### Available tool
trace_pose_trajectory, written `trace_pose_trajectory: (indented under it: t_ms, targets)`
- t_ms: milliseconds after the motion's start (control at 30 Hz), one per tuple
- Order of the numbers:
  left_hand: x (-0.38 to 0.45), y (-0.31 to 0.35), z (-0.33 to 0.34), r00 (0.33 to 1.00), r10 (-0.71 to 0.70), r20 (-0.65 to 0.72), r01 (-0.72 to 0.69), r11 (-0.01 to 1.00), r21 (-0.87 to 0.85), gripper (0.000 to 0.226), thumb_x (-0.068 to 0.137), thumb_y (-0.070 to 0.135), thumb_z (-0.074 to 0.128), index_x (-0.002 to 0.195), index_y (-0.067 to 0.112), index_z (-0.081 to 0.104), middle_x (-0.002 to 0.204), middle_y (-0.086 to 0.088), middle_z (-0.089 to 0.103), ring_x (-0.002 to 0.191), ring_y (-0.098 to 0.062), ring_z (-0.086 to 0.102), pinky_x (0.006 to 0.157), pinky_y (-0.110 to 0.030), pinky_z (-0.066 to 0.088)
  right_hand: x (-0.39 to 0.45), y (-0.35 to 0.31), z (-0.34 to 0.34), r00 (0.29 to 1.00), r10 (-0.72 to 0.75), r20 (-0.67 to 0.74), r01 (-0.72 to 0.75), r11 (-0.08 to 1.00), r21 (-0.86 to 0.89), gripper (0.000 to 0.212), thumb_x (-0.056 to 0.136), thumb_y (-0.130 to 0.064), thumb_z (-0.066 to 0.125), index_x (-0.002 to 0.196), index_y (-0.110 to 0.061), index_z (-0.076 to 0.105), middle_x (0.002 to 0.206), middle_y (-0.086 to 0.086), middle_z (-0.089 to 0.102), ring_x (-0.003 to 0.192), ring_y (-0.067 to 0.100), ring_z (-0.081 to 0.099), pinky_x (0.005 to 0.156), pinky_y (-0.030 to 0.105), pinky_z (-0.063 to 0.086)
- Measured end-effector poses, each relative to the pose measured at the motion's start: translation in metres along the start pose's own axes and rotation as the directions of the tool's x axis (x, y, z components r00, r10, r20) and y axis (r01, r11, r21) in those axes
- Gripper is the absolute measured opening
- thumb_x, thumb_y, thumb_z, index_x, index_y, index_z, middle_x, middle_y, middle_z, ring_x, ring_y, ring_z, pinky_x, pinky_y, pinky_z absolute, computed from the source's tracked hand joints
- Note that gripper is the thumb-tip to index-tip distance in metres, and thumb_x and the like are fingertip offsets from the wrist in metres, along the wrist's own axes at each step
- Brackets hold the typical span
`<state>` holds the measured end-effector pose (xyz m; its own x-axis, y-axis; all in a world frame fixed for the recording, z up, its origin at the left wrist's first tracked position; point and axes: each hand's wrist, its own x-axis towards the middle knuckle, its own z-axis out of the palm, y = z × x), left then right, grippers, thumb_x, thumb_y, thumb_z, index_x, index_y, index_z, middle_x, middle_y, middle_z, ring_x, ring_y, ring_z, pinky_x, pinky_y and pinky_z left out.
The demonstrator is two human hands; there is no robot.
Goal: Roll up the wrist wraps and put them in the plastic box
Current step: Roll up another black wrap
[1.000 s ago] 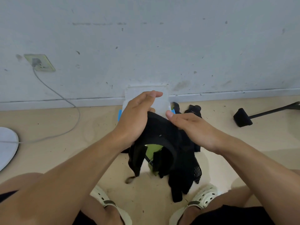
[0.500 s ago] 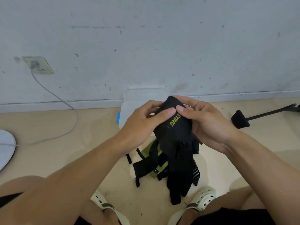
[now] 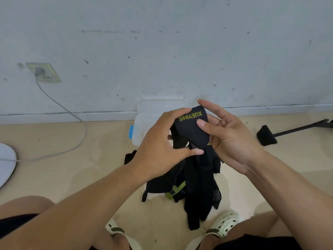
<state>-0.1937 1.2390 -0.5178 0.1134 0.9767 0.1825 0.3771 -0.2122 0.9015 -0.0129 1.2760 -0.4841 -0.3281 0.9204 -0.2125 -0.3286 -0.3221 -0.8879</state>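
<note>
A black wrist wrap [image 3: 191, 129] with yellow-green lettering is held up between both hands above the floor. My left hand [image 3: 160, 147] grips its left side, thumb reaching under the strap. My right hand [image 3: 228, 139] pinches its upper end between thumb and fingers. The wrap's long tail hangs down to a heap of more black and green wraps [image 3: 182, 186] on the floor. Behind the hands stands the clear plastic box [image 3: 144, 123] with a blue latch, its lid leaning on the wall; the hands hide much of it.
My two feet in pale clogs [image 3: 223, 224] flank the heap. A black stand foot [image 3: 266, 135] lies on the floor at right. A grey cable [image 3: 72, 112] runs from a wall socket to a white round base [image 3: 5, 163] at left.
Both hands have lifted one wrap out of the heap and turned its lettered end up towards me. The right hand shifted from on top of the heap to pinching the wrap's upper end.
</note>
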Motion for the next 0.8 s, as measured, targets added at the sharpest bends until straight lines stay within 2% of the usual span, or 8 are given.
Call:
trace_pose_trajectory:
  t_ms: [100,200,300,367,433,567,667,800]
  targets:
    - [0.002,-0.002,-0.001,0.998,-0.035,-0.047,0.034,0.999,-0.02,0.065,0.073,0.033,0.094,0.129,0.037,0.062,0.115,0.019,0.071,0.107,-0.007,0.069,0.09,-0.029,0.06,-0.001,0.0,-0.001,0.999,-0.017,-0.043,0.013,0.996,-0.091,0.053,0.082,-0.013,0.071,0.134,-0.014,0.064,0.111,0.011,0.077,0.101,0.024,0.076,0.086,0.03,0.062]
    - [0.002,-0.002,-0.002,0.995,-0.096,-0.035,0.094,0.995,-0.039,0.031,0.08,0.031,0.089,0.102,0.038,0.068,0.092,0.019,0.075,0.087,-0.002,0.072,0.081,-0.019,0.058,-0.001,-0.001,-0.003,0.993,-0.077,-0.092,0.046,0.954,-0.297,0.047,0.074,-0.026,0.078,0.119,-0.016,0.072,0.093,0.005,0.078,0.092,0.022,0.077,0.084,0.029,0.06]
    - [0.001,0.0,0.0,0.993,-0.117,0.018,0.118,0.991,-0.066,0.022,0.086,0.025,0.084,0.091,0.036,0.066,0.08,0.022,0.071,0.076,0.002,0.068,0.071,-0.01,0.05,-0.001,-0.002,-0.006,0.984,-0.144,-0.101,0.074,0.858,-0.509,0.042,0.069,-0.039,0.082,0.106,-0.022,0.077,0.085,0.006,0.073,0.082,0.019,0.072,0.083,0.03,0.058]
    - [0.001,0.002,0.001,0.99,-0.128,0.059,0.134,0.984,-0.121,0.019,0.089,0.024,0.082,0.091,0.034,0.066,0.079,0.024,0.069,0.076,0.004,0.067,0.07,-0.008,0.048,-0.001,-0.004,-0.01,0.981,-0.17,-0.088,0.083,0.792,-0.605,0.044,0.064,-0.047,0.085,0.101,-0.025,0.077,0.088,0.004,0.069,0.085,0.023,0.07,0.086,0.034,0.058]
    - [0.002,0.005,0.0,0.985,-0.145,0.094,0.158,0.975,-0.157,0.016,0.09,0.023,0.08,0.092,0.03,0.066,0.079,0.023,0.069,0.078,0.005,0.066,0.07,-0.007,0.047,-0.001,-0.008,-0.012,0.989,-0.146,-0.031,0.096,0.783,-0.615,0.044,0.062,-0.045,0.087,0.099,-0.025,0.074,0.09,-0.001,0.072,0.085,0.028,0.072,0.085,0.036,0.06]
    - [0.003,0.006,0.0,0.974,-0.181,0.139,0.201,0.968,-0.152,0.014,0.09,0.019,0.08,0.093,0.027,0.068,0.078,0.018,0.069,0.077,0.005,0.065,0.071,-0.009,0.047,-0.003,-0.01,-0.01,0.992,-0.107,0.062,0.122,0.778,-0.616,0.044,0.062,-0.032,0.088,0.101,-0.02,0.071,0.087,-0.003,0.077,0.081,0.014,0.074,0.075,0.023,0.059]
    - [0.002,0.006,-0.001,0.959,-0.231,0.165,0.259,0.95,-0.176,0.013,0.092,0.016,0.077,0.093,0.027,0.07,0.078,0.019,0.072,0.08,0.005,0.068,0.073,-0.011,0.05,-0.003,-0.008,-0.01,0.99,-0.107,0.091,0.14,0.701,-0.699,0.041,0.065,-0.025,0.092,0.103,-0.025,0.075,0.093,-0.003,0.079,0.085,0.015,0.075,0.079,0.024,0.061]
    - [0.003,0.006,-0.002,0.909,-0.351,0.224,0.402,0.879,-0.256,0.019,0.099,0.017,0.068,0.117,0.023,0.072,0.107,0.006,0.079,0.104,-0.01,0.074,0.095,-0.037,0.06,-0.003,-0.003,-0.01,0.977,-0.193,0.09,0.198,0.666,-0.719,0.03,0.076,-0.013,0.09,0.097,-0.029,0.075,0.092,-0.008,0.078,0.084,0.013,0.074,0.079,0.027,0.062]
